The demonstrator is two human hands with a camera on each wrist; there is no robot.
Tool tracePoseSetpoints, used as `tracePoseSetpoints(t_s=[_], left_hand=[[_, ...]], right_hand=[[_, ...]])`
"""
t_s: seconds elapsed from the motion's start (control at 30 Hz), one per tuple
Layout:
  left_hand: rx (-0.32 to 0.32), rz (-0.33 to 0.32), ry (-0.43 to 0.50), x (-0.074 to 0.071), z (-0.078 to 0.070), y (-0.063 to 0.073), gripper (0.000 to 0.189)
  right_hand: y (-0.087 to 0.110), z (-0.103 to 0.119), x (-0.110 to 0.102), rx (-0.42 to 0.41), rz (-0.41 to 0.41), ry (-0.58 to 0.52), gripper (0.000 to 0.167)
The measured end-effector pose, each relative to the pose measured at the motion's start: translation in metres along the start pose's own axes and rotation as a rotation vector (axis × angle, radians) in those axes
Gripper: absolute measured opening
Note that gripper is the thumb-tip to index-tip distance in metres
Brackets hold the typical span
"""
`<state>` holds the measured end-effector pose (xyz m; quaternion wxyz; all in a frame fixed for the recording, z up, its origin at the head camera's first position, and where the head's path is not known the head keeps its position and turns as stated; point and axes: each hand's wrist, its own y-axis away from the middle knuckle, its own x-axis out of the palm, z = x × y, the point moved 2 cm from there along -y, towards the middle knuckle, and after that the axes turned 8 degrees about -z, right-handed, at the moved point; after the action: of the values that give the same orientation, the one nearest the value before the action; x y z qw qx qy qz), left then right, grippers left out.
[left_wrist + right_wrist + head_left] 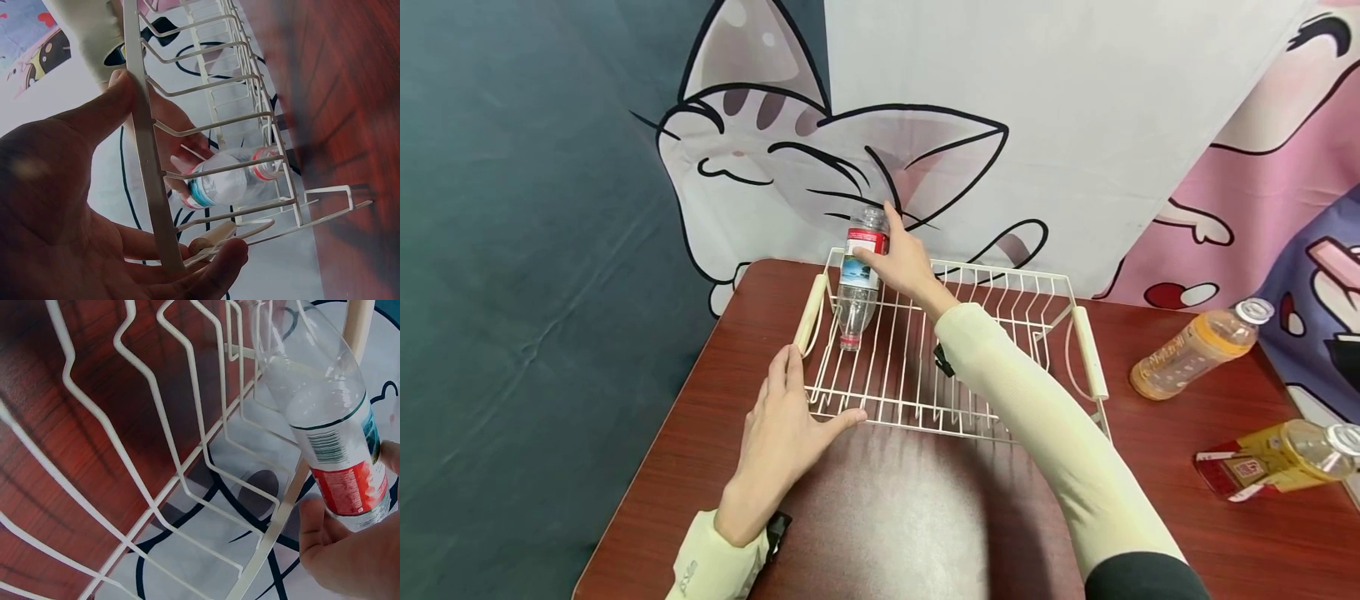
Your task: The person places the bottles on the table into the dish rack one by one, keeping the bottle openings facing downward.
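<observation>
A clear plastic bottle point(858, 279) with a red, white and blue label stands neck down, slightly tilted, inside the left end of a white wire dish rack point(917, 427). My right hand point(904, 260) grips it near its base, thumb on one side and fingers on the other. In the right wrist view the bottle point(334, 431) leans by the rack's wires. At the rack's near left corner, my left hand point(778, 437) holds the frame, fingers by the pale handle point(810, 312) and thumb along the front rim. The left wrist view shows the thumb of the left hand point(94, 181) on that rim.
Two more bottles stand right of the rack on the brown table point(700, 425): an orange-banded one point(1198, 350) and a yellow-labelled one point(1273, 458). Behind the table hangs a cloth backdrop point(1075, 100) with cartoon cats. The rack has a second handle point(1088, 352) on its right.
</observation>
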<state>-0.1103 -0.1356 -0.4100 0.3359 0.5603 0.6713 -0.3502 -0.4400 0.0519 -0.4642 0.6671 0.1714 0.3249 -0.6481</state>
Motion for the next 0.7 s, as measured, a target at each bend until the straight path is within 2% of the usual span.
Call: tracePoseSetpoints(t_s=[0.07,0.3,0.33,0.37,0.47,0.53,0.57,0.6,0.7], left_hand=[[0.0,0.002,-0.001,0.0,0.0,0.0,0.137],[0.01,-0.011,0.01,0.001,0.0,0.0,0.137],[0.01,-0.011,0.012,0.002,0.0,0.0,0.137],[0.01,-0.009,0.014,0.002,0.0,0.0,0.137],[0.01,0.0,0.015,0.003,-0.001,0.0,0.137],[0.012,0.003,0.013,0.002,-0.001,-0.001,0.137],[0.014,0.003,0.013,0.002,-0.001,-0.001,0.137],[0.015,0.001,0.013,0.001,-0.001,-0.001,0.137],[0.014,-0.011,0.004,-0.001,0.0,-0.001,0.137]], right_hand=[[0.005,0.005,-0.004,0.001,0.018,-0.02,0.125],[0.07,0.086,-0.052,0.032,0.061,-0.03,0.103],[0.072,0.087,-0.054,0.031,0.06,-0.035,0.102],[0.066,0.077,-0.049,0.025,0.062,-0.049,0.105],[0.059,0.067,-0.045,0.035,0.071,-0.038,0.108],[0.045,0.046,-0.036,0.031,0.069,-0.042,0.113],[0.043,0.045,-0.035,0.038,0.073,-0.037,0.114],[0.049,0.054,-0.039,0.049,0.077,-0.018,0.111],[0.054,0.064,-0.041,0.035,0.076,-0.031,0.109]])
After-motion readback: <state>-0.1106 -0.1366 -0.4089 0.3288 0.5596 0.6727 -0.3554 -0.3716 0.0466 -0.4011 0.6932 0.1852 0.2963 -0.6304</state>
